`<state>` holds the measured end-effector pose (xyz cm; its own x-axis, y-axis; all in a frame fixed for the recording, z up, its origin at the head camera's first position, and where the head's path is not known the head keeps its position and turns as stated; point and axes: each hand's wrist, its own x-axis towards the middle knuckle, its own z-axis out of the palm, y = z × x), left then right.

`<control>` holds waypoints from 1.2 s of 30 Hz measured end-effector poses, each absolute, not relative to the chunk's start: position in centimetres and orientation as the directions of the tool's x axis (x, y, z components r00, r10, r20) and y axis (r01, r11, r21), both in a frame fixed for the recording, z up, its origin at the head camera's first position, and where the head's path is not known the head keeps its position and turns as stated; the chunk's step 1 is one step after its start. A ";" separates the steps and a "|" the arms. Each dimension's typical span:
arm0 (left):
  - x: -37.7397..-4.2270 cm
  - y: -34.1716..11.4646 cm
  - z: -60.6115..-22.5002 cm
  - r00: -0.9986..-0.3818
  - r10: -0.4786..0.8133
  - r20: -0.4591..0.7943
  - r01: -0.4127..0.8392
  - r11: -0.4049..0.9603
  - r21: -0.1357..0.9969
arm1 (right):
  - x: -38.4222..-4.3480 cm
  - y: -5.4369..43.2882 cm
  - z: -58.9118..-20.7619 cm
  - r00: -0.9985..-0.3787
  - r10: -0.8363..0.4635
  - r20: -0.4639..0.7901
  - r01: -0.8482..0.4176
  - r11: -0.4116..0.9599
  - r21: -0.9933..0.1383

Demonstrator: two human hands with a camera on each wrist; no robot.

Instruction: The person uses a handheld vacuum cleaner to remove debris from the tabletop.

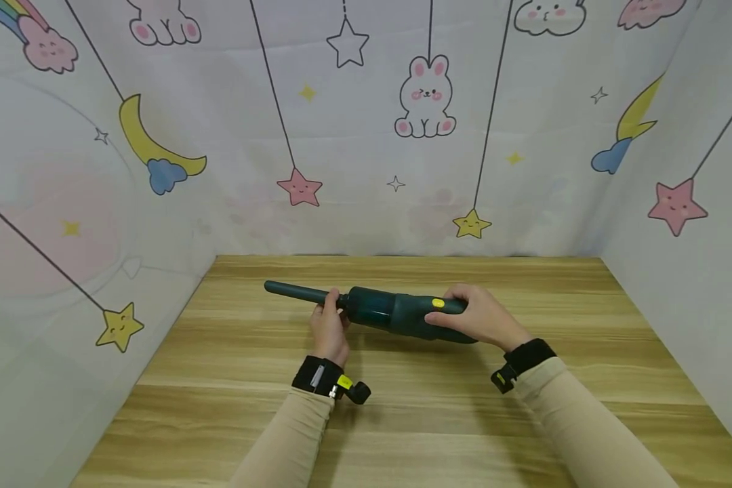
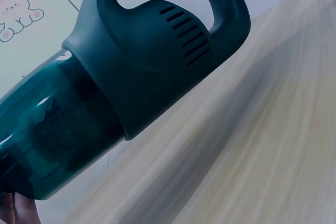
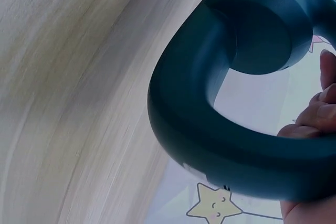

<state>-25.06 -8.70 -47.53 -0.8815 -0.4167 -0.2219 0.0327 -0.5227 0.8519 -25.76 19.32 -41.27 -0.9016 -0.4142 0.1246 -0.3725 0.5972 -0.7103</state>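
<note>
A dark green handheld vacuum cleaner (image 1: 411,316) with a clear dust cup and a yellow button is held raised off the table, its long narrow nozzle (image 1: 295,291) pointing left. My right hand (image 1: 478,315) grips its loop handle, the thumb lying near the button. In the right wrist view, fingers (image 3: 315,116) curl through the loop handle (image 3: 184,114). At the nozzle's base, my left hand (image 1: 331,332) holds the nozzle where it meets the dust cup. The left wrist view shows the vacuum's vented body (image 2: 152,51) and only a bit of the left fingers (image 2: 25,211).
Beneath the vacuum lies a wood-grain table (image 1: 402,420). A white cloth backdrop (image 1: 366,135) printed with stars, moons and rabbits rises at the back and both sides. Each wrist wears a black strap (image 1: 529,355) with a small camera.
</note>
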 end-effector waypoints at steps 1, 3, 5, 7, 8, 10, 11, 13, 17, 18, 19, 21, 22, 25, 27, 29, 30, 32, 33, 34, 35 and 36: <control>-25.0 -8.7 -47.5 -0.883 -0.415 -0.221 0.032 -0.523 0.852 | -25.8 19.6 -41.4 -0.905 -0.409 0.120 -0.363 0.592 -0.719; -25.0 -8.9 -47.7 -0.883 -0.414 -0.221 0.034 -0.525 0.850 | -25.8 20.2 -41.6 -0.912 -0.396 0.111 -0.343 0.584 -0.736; -24.9 -9.0 -47.8 -0.882 -0.414 -0.226 0.032 -0.530 0.848 | -25.7 20.8 -41.9 -0.919 -0.379 0.109 -0.327 0.580 -0.746; -24.9 -9.2 -48.1 -0.873 -0.422 -0.244 0.024 -0.537 0.843 | -25.7 21.4 -42.4 -0.924 -0.366 0.108 -0.315 0.570 -0.759; -24.8 -9.2 -48.3 -0.868 -0.426 -0.254 0.020 -0.541 0.840 | -25.7 21.7 -42.6 -0.926 -0.362 0.109 -0.311 0.565 -0.764; -24.7 -9.3 -48.5 -0.858 -0.433 -0.276 0.009 -0.550 0.835 | -25.8 22.0 -43.1 -0.930 -0.351 0.106 -0.299 0.559 -0.774; -24.6 -9.4 -48.6 -0.854 -0.434 -0.287 0.004 -0.557 0.830 | -25.9 22.1 -43.3 -0.933 -0.345 0.099 -0.287 0.554 -0.782; -24.6 -9.5 -48.7 -0.850 -0.434 -0.299 0.005 -0.575 0.818 | -26.3 22.1 -43.6 -0.941 -0.333 0.056 -0.241 0.546 -0.803; -25.1 -10.0 -48.4 -0.851 -0.419 -0.318 -0.021 -0.576 0.817 | -27.9 21.3 -43.9 -0.955 -0.293 -0.039 -0.121 0.507 -0.853; -25.4 -10.1 -48.3 -0.852 -0.411 -0.325 -0.037 -0.571 0.820 | -28.5 21.0 -44.0 -0.960 -0.275 -0.057 -0.090 0.492 -0.866; -25.7 -10.3 -48.1 -0.853 -0.400 -0.336 -0.062 -0.562 0.825 | -29.1 20.6 -44.0 -0.966 -0.251 -0.067 -0.064 0.477 -0.876; -26.5 -10.6 -47.7 -0.859 -0.361 -0.363 -0.124 -0.542 0.832 | -30.3 20.0 -44.0 -0.978 -0.189 -0.087 -0.009 0.458 -0.889; -27.0 -10.8 -47.5 -0.862 -0.338 -0.377 -0.153 -0.536 0.830 | -30.9 19.8 -44.1 -0.983 -0.158 -0.096 0.016 0.442 -0.897; -28.4 -11.5 -47.0 -0.881 -0.239 -0.408 -0.230 -0.537 0.812 | -32.8 19.2 -44.3 -0.990 -0.076 -0.121 0.075 0.449 -0.890; -29.1 -12.2 -46.9 -0.888 -0.185 -0.421 -0.257 -0.560 0.787 | -34.0 18.8 -44.5 -0.991 -0.052 -0.125 0.086 0.472 -0.877; -29.7 -12.9 -46.8 -0.888 -0.156 -0.433 -0.272 -0.582 0.767 | -35.0 18.2 -44.7 -0.989 -0.049 -0.136 0.093 0.506 -0.857; -30.0 -13.1 -46.9 -0.885 -0.152 -0.440 -0.278 -0.587 0.761 | -35.4 18.0 -44.8 -0.989 -0.053 -0.139 0.092 0.516 -0.852; -30.5 -13.4 -47.0 -0.871 -0.181 -0.457 -0.281 -0.580 0.764 | -36.0 17.7 -45.2 -0.988 -0.072 -0.137 0.078 0.532 -0.843; -30.6 -13.6 -47.0 -0.863 -0.200 -0.463 -0.283 -0.568 0.773 | -36.3 17.5 -45.3 -0.988 -0.086 -0.131 0.064 0.543 -0.837; -30.8 -13.7 -47.0 -0.856 -0.220 -0.468 -0.284 -0.557 0.781 | -36.5 17.4 -45.5 -0.986 -0.101 -0.129 0.053 0.550 -0.833; -31.0 -13.8 -47.1 -0.850 -0.237 -0.471 -0.286 -0.544 0.789 | -36.6 17.2 -45.7 -0.987 -0.114 -0.114 0.031 0.560 -0.828; -31.0 -13.8 -47.1 -0.843 -0.253 -0.474 -0.289 -0.530 0.797 | -36.8 17.2 -45.9 -0.987 -0.127 -0.099 0.009 0.570 -0.822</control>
<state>-31.05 -13.84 -47.14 -0.8434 -0.2528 -0.4741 -0.2895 -0.5296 0.7973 -36.76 17.15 -45.93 -0.9870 -0.1270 -0.0987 0.0087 0.5701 -0.8215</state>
